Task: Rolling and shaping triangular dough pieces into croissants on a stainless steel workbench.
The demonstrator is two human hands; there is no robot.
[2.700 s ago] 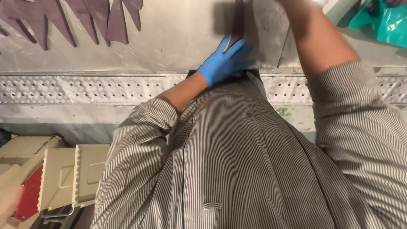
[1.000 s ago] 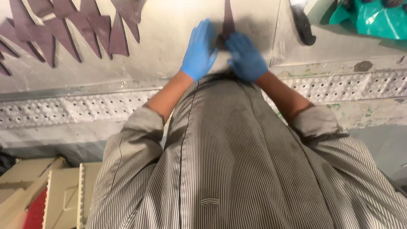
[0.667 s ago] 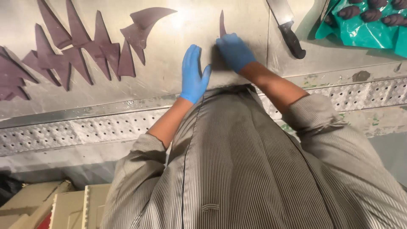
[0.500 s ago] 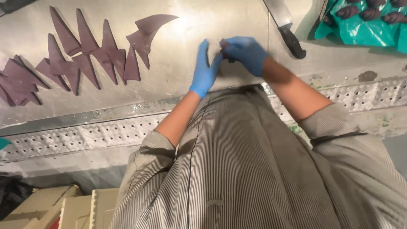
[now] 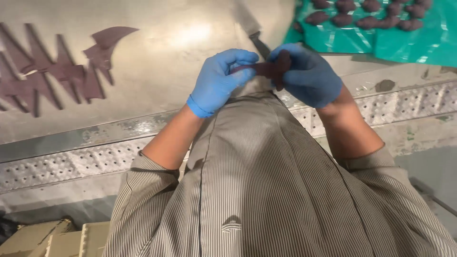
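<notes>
You're leaning over the pale metal surface [image 5: 190, 52], dark triangular dough cut-outs [image 5: 62, 76] fanned at the far left within reach. Far right, a green sheet [image 5: 404, 43] carries rolled brown pieces [image 5: 362, 14]. Your left hand [image 5: 219, 78] and right hand [image 5: 307, 74], both blue-gloved, pinch one dark dough strip [image 5: 269, 69] between them, raised above the surface, apparently for rolling.

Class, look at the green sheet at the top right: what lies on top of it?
On the green sheet lie rows of small dark rolled pieces. The frame's top edge cuts off the rest.
</notes>
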